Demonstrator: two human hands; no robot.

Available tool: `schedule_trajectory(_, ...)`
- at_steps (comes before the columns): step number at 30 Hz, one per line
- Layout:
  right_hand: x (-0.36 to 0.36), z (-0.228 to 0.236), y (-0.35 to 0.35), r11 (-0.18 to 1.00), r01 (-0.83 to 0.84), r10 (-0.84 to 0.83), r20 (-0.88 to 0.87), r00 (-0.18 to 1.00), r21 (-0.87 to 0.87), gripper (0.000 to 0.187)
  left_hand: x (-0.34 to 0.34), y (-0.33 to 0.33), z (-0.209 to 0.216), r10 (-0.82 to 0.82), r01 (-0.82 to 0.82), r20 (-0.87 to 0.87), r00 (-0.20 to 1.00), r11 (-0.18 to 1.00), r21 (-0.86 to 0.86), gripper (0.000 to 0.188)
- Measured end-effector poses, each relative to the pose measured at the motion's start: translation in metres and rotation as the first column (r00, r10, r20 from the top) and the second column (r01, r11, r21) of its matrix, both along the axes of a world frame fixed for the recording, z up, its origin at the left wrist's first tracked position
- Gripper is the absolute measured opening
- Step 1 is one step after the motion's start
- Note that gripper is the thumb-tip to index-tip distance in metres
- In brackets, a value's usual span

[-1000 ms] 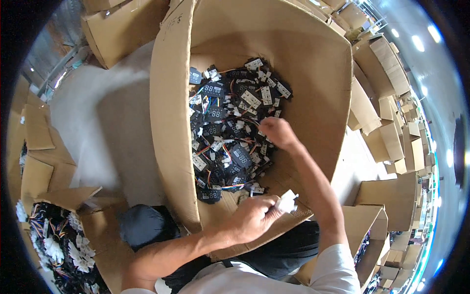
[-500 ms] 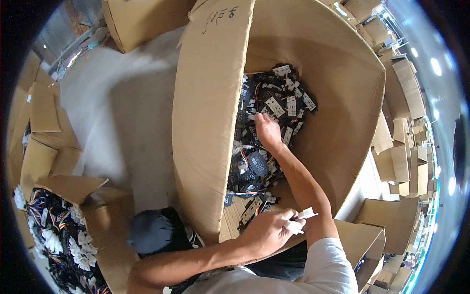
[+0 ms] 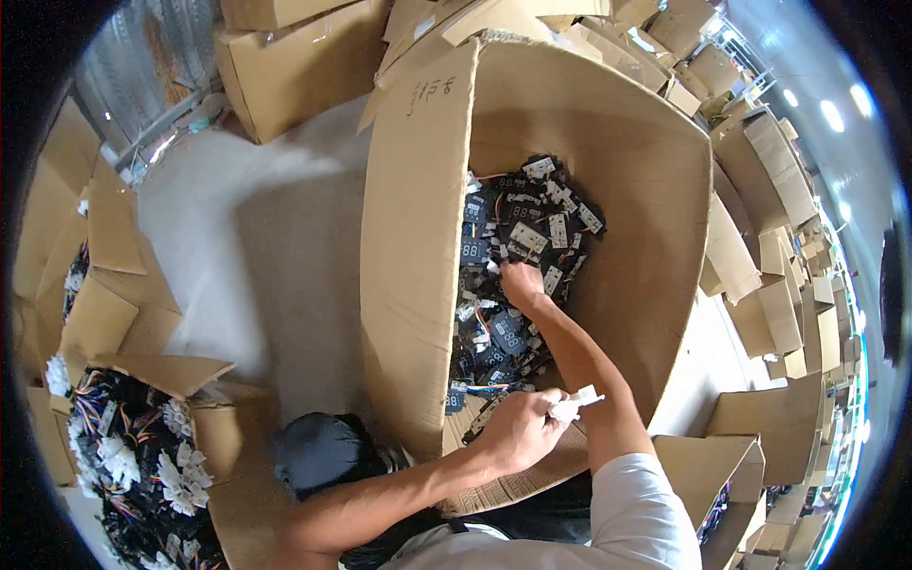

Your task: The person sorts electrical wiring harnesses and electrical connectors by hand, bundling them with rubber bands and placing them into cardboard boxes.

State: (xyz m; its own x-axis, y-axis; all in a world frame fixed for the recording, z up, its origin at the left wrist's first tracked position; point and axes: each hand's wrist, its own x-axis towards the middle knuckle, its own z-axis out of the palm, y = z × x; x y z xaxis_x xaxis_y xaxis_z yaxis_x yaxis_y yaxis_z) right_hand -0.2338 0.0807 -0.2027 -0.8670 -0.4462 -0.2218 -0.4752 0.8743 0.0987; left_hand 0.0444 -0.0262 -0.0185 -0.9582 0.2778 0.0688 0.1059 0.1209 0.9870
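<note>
My left hand (image 3: 524, 429) is closed around several small white plastic pieces (image 3: 575, 403), which look like connector plugs and stick out past its thumb and fingers. It hovers over the near edge of a tall cardboard box (image 3: 407, 256). Deep inside that box, my right hand (image 3: 522, 285) reaches down with its fingers pinched together among a heap of black and white circuit boards (image 3: 508, 332). A small white piece (image 3: 493, 268) shows right at its fingertips, but whether it is gripped is hidden. Some boards carry digit displays, white plugs and coloured wires.
An open box (image 3: 242, 475) at the lower left holds dark wire bundles with white plugs (image 3: 119, 463). Beside it rests a dark rounded object (image 3: 323, 454). Many cartons (image 3: 760, 171) line the right side, and a large carton (image 3: 299, 71) stands on the concrete floor (image 3: 285, 228) behind.
The view has shifted, so the box and boards sit lower in it. Both my hands stay in about the same places, the left still holding the white pieces, the right among the boards.
</note>
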Motion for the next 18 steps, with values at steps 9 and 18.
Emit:
schedule_trajectory(9, 0.089, 0.163, 0.068, 0.666, 0.347, -0.234, 0.257, 0.938, -0.66, 0.047, -0.01, -0.019, -0.009, 0.278, -0.295, 0.102, 0.955, 0.927, 0.232, 0.025)
schedule_trajectory(18, 0.224, 0.222, 0.044, 0.533, 0.319, 0.041, 0.4, 0.916, -0.784, 0.022, -0.03, -0.009, -0.003, 0.29, -0.256, -0.044, 0.956, 0.898, 0.359, 0.035)
